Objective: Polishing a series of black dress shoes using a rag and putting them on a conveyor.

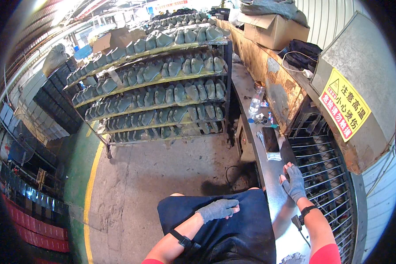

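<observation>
A seated person rests the gloved left hand (218,209), fingers loosely together and holding nothing, on a dark apron (233,229), while the gloved right hand (293,182) lies spread and empty on a metal bench (273,193) edge beside a wire-rod conveyor (323,169). No work appears in hand; a phone (270,140) lies further along, and open concrete floor (163,176) stretches left toward a rack of shoe lasts (163,88).

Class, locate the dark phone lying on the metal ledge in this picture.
In the head view, the phone lies on the metal ledge, right of centre, beyond the right hand and nearer than the clear bottle.
</observation>
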`<state>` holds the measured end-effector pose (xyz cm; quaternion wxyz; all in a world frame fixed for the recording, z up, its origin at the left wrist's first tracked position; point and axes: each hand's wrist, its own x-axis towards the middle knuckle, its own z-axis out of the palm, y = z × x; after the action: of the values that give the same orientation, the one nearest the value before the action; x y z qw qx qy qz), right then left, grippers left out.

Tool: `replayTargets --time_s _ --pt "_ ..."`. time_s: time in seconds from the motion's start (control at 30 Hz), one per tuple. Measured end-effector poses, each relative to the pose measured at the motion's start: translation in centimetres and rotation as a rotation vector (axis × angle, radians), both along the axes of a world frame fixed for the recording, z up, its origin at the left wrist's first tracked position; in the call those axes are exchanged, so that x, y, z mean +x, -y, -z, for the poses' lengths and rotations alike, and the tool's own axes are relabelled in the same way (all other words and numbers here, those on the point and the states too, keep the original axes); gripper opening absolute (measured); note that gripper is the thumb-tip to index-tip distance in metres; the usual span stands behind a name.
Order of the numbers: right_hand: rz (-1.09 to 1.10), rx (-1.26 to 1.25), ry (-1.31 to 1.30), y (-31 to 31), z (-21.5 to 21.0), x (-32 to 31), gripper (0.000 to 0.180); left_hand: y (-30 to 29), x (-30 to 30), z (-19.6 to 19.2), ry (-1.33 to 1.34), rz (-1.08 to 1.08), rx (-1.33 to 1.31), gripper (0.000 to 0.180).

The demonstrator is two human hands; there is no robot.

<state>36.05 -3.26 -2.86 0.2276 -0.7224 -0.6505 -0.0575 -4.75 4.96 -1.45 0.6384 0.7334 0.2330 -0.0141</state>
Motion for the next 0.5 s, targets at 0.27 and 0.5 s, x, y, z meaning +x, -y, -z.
replayTargets --time_s 0.27,0.5 --pt "0.007 -0.005 -0.016 0.12 -0.52 -0.43 0.056 0.15 -0.06 -0.49 0.017 -0.020 -0.011 0.018" --pt "0.009 -0.013 0.006 0.12 -0.78 -0.58 0.055 0.14 0.07 -0.50 -0.018 -0.028 0.002 0.023"
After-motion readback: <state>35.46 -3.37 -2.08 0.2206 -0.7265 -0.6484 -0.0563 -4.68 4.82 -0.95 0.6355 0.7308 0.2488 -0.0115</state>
